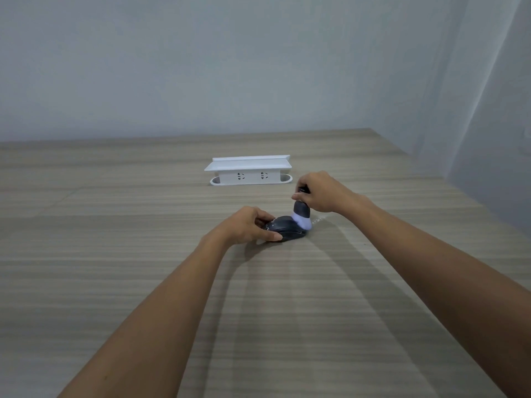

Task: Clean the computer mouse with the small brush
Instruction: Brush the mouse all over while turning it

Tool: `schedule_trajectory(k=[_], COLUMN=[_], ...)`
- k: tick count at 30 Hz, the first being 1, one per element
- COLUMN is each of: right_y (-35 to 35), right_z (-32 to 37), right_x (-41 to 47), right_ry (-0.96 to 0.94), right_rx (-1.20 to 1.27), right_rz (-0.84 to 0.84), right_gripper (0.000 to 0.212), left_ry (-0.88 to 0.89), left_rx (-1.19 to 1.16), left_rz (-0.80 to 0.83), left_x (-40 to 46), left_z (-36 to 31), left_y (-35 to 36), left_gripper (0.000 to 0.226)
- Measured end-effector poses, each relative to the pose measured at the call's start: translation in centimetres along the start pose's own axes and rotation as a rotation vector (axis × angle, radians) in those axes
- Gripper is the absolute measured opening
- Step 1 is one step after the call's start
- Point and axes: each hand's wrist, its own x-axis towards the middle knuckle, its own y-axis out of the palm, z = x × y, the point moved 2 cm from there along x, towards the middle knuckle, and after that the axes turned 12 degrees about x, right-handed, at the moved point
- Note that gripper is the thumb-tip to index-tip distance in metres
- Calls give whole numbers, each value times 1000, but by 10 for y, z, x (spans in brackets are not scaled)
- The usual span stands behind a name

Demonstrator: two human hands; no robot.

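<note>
Left hand (250, 225) clamps the mouse (287, 231); right hand (321, 193) grips the brush (302, 215), bristles on its right end. Risk: excess pressure may slide the mouse across the table (143, 225).

the dark grey computer mouse (287, 229) lies flat on the wood-grain table, well in front of the white power socket box (249, 171). the small brush (302, 212), dark-handled with pale lilac bristles, stands nearly upright, its bristles touching the mouse's right end.
</note>
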Motion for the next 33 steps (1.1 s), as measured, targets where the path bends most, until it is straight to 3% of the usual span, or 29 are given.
schedule_trajectory(k=[6, 13, 20, 28, 33], right_y=[-8, 4, -12, 2, -7], right_z=[15, 13, 1, 8, 7], right_x=[7, 4, 2, 1, 1], right_ry=[44, 8, 124, 33, 85], right_rx=[-50, -6, -49, 85, 36], right_rz=[117, -37, 162, -36, 67], right_gripper=[24, 23, 22, 19, 23], left_ry=[-9, 14, 17, 29, 2], left_rx=[18, 60, 111, 142, 67], left_rz=[13, 12, 24, 10, -21], left_x=[1, -1, 1, -1, -2], left_z=[-1, -3, -5, -6, -1], left_y=[-1, 0, -2, -4, -2], left_gripper=[41, 39, 40, 34, 41])
